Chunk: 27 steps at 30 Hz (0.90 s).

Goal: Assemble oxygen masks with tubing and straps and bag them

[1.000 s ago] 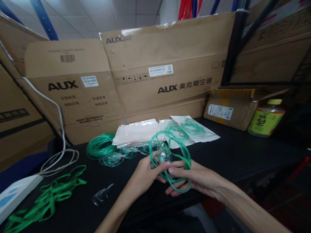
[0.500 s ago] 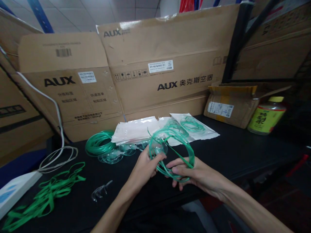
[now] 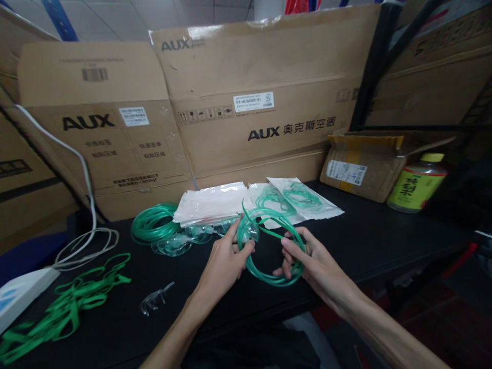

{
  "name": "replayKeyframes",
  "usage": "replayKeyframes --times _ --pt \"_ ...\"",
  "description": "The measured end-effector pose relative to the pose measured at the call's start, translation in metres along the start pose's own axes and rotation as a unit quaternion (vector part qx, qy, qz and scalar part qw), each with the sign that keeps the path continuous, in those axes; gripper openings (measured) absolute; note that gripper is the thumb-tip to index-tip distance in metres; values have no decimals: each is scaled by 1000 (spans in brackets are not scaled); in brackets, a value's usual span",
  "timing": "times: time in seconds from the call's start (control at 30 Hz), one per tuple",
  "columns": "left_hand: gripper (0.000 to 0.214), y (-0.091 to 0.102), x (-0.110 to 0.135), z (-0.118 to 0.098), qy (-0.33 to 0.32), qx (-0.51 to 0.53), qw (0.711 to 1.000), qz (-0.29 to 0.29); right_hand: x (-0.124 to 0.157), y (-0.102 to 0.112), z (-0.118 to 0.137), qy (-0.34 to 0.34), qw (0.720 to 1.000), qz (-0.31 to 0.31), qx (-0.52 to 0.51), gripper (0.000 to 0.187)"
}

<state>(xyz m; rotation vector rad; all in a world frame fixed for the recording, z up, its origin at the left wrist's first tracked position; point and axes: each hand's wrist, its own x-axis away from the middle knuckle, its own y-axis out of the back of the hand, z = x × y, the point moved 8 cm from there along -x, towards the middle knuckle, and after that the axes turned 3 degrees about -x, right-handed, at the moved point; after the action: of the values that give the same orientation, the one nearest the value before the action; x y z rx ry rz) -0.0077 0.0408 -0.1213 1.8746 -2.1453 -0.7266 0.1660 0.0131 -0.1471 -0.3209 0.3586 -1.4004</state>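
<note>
Between my two hands hangs a coil of green tubing (image 3: 272, 281), held above the black table. My left hand (image 3: 226, 256) is closed on the coil's left side, where a clear plastic mask (image 3: 251, 231) also sits against the fingers. On the right side, my right hand (image 3: 307, 256) pinches the coil and a flat green strap (image 3: 272, 233) that crosses it. Behind the hands lie white packets (image 3: 213, 202) and clear-fronted pouches (image 3: 303, 197) with green tubing inside. More clear masks (image 3: 177, 243) rest left of my left hand, beside another green tubing coil (image 3: 144, 225).
Loose green straps (image 3: 77, 300) and small clear plastic pieces (image 3: 156, 299) lie on the left of the table (image 3: 369, 246). A white power strip (image 3: 26, 292) with a cable is at far left. Large cartons (image 3: 269, 66) stand behind; a small open box (image 3: 361, 174) and a bottle (image 3: 417, 184) are right.
My right hand has shifted up along the coil, its fingers now pinching the strap near the rim. The coil looks rounder and more open. My left hand keeps its hold.
</note>
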Motion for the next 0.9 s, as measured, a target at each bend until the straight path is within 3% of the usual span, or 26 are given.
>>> replayKeyframes --times 0.17,0.33,0.53,0.63,0.77,0.83,0.9 --pt "45 -2 1 -4 -22 -63 997 33 -1 1 5 54 995 -10 86 51" --pt "69 1 2 -5 -27 -121 992 2 -7 5 6 51 993 0 110 64" --pt "48 -1 6 -14 -46 -131 990 8 -11 10 13 71 990 -5 123 43" --pt "54 -1 7 -16 -43 -126 991 12 -12 14 13 70 990 -8 122 47" --pt "64 -5 1 -20 -30 -129 988 81 -16 27 13 80 988 -31 127 40" --pt "59 1 -7 -24 -33 -171 980 99 -17 33 14 83 988 -41 121 42" --pt "54 13 -21 -32 -54 -237 967 79 -18 36 13 79 989 -47 117 42"
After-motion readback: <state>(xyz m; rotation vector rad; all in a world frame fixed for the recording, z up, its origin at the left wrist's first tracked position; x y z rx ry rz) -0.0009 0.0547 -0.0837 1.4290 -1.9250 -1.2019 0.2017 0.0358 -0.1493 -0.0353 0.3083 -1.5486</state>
